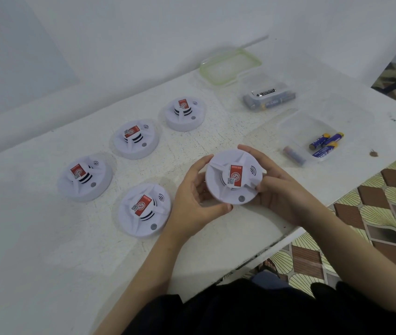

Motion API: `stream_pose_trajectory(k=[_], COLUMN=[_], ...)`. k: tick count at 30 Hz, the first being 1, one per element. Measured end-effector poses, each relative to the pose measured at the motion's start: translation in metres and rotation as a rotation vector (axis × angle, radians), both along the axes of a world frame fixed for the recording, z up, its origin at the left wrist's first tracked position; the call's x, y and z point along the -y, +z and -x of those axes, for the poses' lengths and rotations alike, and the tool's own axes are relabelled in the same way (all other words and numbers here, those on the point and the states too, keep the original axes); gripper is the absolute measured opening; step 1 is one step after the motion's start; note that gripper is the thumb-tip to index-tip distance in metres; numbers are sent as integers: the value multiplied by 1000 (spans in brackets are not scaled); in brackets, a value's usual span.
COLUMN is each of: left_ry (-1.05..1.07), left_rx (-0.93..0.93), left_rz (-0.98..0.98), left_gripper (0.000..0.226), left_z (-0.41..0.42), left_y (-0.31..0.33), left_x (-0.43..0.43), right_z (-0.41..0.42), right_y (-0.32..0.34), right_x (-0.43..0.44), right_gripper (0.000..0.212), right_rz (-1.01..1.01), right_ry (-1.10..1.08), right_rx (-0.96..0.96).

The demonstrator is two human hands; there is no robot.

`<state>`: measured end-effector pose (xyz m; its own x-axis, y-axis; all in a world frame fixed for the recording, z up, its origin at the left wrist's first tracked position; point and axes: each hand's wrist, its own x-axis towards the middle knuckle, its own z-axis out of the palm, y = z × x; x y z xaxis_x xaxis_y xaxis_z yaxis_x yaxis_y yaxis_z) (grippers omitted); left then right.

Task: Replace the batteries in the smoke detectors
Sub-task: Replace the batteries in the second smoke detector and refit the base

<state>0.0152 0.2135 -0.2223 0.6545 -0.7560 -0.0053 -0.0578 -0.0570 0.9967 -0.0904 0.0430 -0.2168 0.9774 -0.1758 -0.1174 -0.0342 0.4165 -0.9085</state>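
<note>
A round white smoke detector (218,187) with a red label is held just above the white table (35,238), face up. My left hand (194,194) grips its left rim, thumb under the near edge. My right hand (271,187) grips the right rim, thumb on its top face. Several more white detectors lie face up on the table to the left, the nearest detector (143,209) beside my left wrist. A clear tub (286,124) at the right holds blue and yellow batteries (325,143). Behind it, a second clear tub (247,81) holds more batteries (268,99).
A clear lid with a green rim (228,65) lies at the back by the wall. The table's right edge (337,197) runs diagonally, with patterned floor tiles (373,218) below it. A white wall stands behind the table.
</note>
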Motion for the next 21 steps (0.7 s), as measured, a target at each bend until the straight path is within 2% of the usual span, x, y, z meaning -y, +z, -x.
stream_pose_trajectory(k=[21], left_ry=[2], left_rx=[-9], left_rz=[18], left_gripper=[85], left_z=[2], left_y=[2], left_x=[0], right_z=[-1], right_y=[-1], right_x=[-1], right_gripper=[66], right_rz=[-2], right_ry=[-34], right_rx=[-22])
